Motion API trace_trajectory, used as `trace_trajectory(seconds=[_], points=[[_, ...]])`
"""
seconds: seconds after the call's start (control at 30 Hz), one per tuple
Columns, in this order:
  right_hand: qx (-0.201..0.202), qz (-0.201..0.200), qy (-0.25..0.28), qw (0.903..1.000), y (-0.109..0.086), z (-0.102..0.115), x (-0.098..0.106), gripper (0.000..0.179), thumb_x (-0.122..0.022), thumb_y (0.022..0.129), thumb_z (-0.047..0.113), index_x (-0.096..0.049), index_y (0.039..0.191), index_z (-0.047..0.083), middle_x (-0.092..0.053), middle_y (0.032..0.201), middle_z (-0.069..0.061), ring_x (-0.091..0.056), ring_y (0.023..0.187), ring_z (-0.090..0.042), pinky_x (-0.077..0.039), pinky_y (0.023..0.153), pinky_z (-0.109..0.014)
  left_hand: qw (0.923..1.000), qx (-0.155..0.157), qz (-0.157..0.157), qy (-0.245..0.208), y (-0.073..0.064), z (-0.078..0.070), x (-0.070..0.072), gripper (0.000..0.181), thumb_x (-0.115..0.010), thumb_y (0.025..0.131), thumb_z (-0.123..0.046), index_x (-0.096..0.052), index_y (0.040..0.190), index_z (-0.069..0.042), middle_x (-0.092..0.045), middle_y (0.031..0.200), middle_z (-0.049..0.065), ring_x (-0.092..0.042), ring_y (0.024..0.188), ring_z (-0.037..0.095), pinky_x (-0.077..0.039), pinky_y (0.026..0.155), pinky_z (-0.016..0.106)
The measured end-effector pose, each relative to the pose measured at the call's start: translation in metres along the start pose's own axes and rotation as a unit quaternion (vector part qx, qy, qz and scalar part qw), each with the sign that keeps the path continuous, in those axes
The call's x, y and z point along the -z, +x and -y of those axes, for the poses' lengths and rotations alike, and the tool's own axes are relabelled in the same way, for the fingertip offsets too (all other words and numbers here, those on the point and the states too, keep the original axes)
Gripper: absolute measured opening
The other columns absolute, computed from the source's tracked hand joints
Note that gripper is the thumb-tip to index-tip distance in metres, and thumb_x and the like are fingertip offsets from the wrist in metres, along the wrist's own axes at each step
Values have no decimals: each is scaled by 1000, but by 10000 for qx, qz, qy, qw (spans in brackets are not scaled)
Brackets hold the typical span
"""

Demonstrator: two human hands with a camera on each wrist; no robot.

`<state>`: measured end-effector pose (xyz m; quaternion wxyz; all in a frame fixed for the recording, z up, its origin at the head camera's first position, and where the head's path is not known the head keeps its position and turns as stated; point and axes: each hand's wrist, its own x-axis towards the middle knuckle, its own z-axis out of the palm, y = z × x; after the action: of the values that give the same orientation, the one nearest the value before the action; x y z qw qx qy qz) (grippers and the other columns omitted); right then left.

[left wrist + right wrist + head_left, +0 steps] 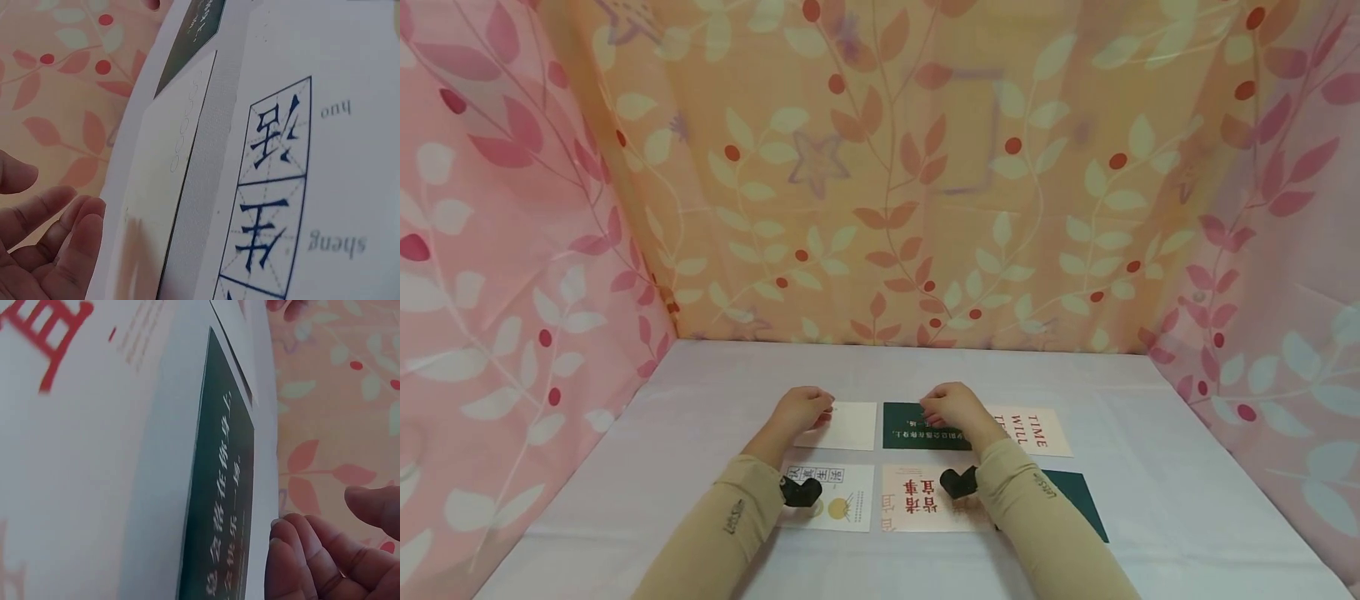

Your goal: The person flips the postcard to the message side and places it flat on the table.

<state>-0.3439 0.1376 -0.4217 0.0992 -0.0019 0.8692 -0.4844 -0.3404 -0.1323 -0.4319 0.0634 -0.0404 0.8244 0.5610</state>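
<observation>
Pink leafy cloth [460, 250] hung at far left, orange leafy cloth [895, 150] across the back. On the white table [602, 467], six cards lay flat in two rows of three. Left: left hand [802, 408] over the left end of the cream card [853, 425], back row; fingers loosely bent, thumb apart from them, nothing gripped. Couldn't tell whether it touched the card. In front of that, the white card [847, 490] with boxed characters, partly behind the left sleeve [711, 525] and its black wrist device [801, 492]. Middle: green card [925, 429] with white characters in back, pale card with red characters [917, 498] in front. Right hand [958, 410] was over the back green one, fingers bent, thumb apart, nothing gripped; contact with the card unclear. Right: "TIME WILL" card [1050, 433] in back, second green card [1081, 497] in front, partly hidden by the right sleeve [1052, 533]. More pink leafy cloth hung at far right.
</observation>
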Motion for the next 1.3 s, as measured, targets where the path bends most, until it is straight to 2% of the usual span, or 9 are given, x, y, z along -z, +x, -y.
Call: trace_trajectory(seconds=[0.17,0.37,0.83,0.97,1.3], points=[[-49,-88,-75,9999,-3,-1,10,26,-59,88,19,-63,99,-4,-64,84,-11,-63,75,-21,-54,70,-33,10000,21,-10,-75,1,-5,-7,25,-54,90,-14,-63,105,5,-64,89,14,-63,75,18,-53,68,29],[-163,-263,-166,9994,-5,-10,22,26,-58,89,19,-63,100,-4,-64,86,-12,-63,75,-21,-53,70,-33,9997,28,142,-219,0,-12,-16,26,-51,91,-11,-61,107,7,-64,90,16,-64,75,19,-53,70,31],[-289,-459,-354,9979,-13,-22,41,27,-57,89,19,-62,100,-6,-64,86,-13,-62,74,-21,-53,70,-33,9988,199,211,-396,2,-14,-36,27,-51,92,-15,-62,108,3,-64,86,11,-64,75,17,-54,70,29],[-389,-472,-432,9972,-13,-24,44,28,-57,90,20,-63,101,-5,-64,87,-12,-62,73,-20,-53,68,-31,9983,201,278,-475,3,-12,-42,26,-51,92,-16,-62,107,2,-64,88,12,-64,76,19,-54,70,29],[-643,-450,-201,9967,-14,-28,46,28,-56,90,21,-62,102,-4,-64,92,-16,-63,74,-21,-53,68,-32,9976,262,462,-444,-1,-17,-53,25,-51,92,-17,-63,106,0,-64,89,11,-64,79,20,-53,72,30]])
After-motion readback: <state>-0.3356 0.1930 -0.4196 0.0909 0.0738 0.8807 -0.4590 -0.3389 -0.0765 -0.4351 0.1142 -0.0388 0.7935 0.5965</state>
